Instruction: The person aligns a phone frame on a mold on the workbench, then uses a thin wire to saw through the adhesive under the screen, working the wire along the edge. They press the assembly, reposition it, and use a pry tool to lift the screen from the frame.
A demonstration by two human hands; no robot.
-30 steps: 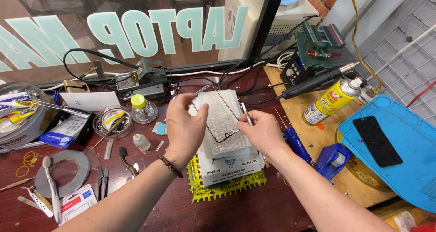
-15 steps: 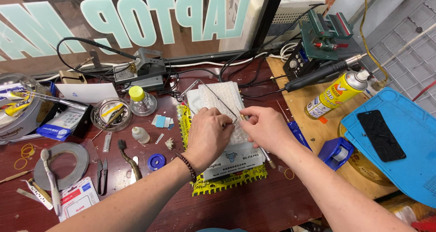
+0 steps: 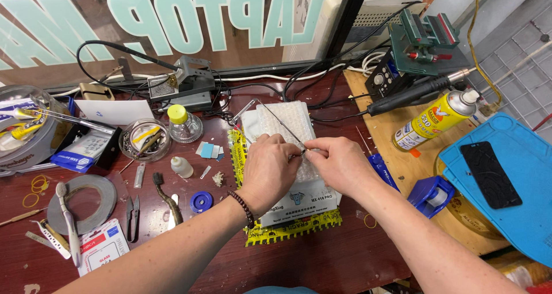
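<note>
1. Left hand (image 3: 268, 170) fingers curled, pinching down on a bubble-wrap packet (image 3: 287, 127) at mid-table; dark bead bracelet (image 3: 244, 206) on the wrist.
2. Right hand (image 3: 340, 164) touches the left at the fingertips, pinching thin metal tweezers (image 3: 282, 123) that slant up-left over the packet.
3. Packet lies on a white box (image 3: 305, 201), which sits on a yellow mat (image 3: 287, 229) near the front-middle of the dark red table (image 3: 322, 259).
4. Left part of the table: tape roll (image 3: 80, 205), small snips (image 3: 133, 216), blue cap (image 3: 201, 201), white dropper bottle (image 3: 182, 167), yellow-capped jar (image 3: 184, 123).
5. Right side: wooden board (image 3: 402, 173) with yellow spray can (image 3: 440, 119), blue tape dispenser (image 3: 432, 195).
6. Far right edge: blue work mat (image 3: 517, 173) with a black phone screen (image 3: 490, 174).
</note>
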